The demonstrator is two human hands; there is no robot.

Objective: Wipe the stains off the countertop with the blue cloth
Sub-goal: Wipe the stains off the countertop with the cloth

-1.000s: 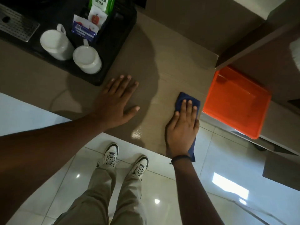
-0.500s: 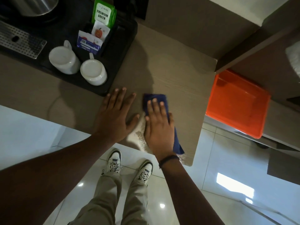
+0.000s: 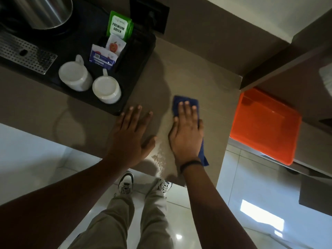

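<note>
A: Where is the blue cloth [image 3: 185, 102]?

B: Flat on the worktop [image 3: 206, 83], under the right hand [image 3: 186, 133]. That hand lies palm down with fingers straight and close together, pressing on the cloth without gripping it. A dark blue edge shows beyond the fingertips, and a strip trails out beside the wrist on the outer side of the hand.

A: And the left hand [image 3: 131, 139]?

B: Palm down on the bare worktop, fingers spread, holding nothing. It sits just beside the right hand, with a narrow gap between the two thumbs.

A: Any stains to see?

B: A pale, speckled patch [image 3: 159, 162] lies on the worktop near the front edge, between the two wrists, just inward of the right hand's heel. The cloth does not cover it.

A: What else is near?

B: Beyond the left hand's fingertips sits a black tray [image 3: 140, 56]; its corner is near them. On it two white cups [image 3: 106, 89] stand upside down beside some sachets [image 3: 103, 57]. Off to the outer side of the right hand, below worktop level, is an orange bin [image 3: 265, 126].
</note>
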